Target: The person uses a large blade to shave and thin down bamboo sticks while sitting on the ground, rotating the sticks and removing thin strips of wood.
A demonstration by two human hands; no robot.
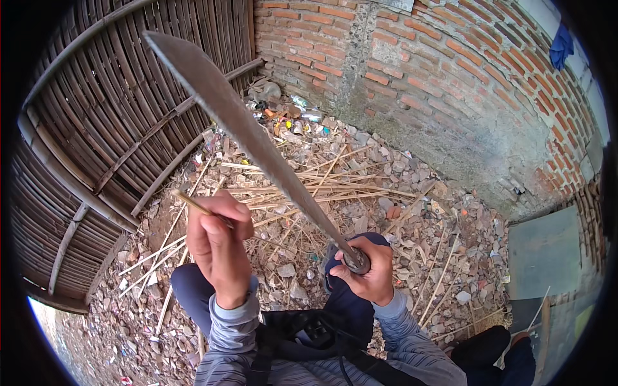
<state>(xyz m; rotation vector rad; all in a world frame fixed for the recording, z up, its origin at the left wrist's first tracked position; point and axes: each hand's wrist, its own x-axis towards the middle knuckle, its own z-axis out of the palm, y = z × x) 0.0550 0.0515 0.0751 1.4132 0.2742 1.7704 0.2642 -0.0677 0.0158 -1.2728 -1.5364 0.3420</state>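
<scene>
At centre right of the frame, the right hand (368, 269) grips a machete (241, 122), fingers wrapped around its handle (358, 260), tip at upper left. Centre left, the left hand (222, 251) pinches a thin stick (191, 201). Beyond, pale strips (354, 192) lie on rubble (151, 309); upper right, a brick wall (425, 71).

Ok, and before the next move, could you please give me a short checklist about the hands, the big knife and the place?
1. Right hand gripping the big knife: ok.
2. Left hand holding the thin stick: ok.
3. Big knife apart from left hand: ok, a gap shows in this view.
4. Big knife sharp: cannot tell.
5. Tidy place: not ok, rubble and loose strips lie about.
6. Nobody near: cannot tell, a dark shape at lower right may be someone's legs.
</scene>
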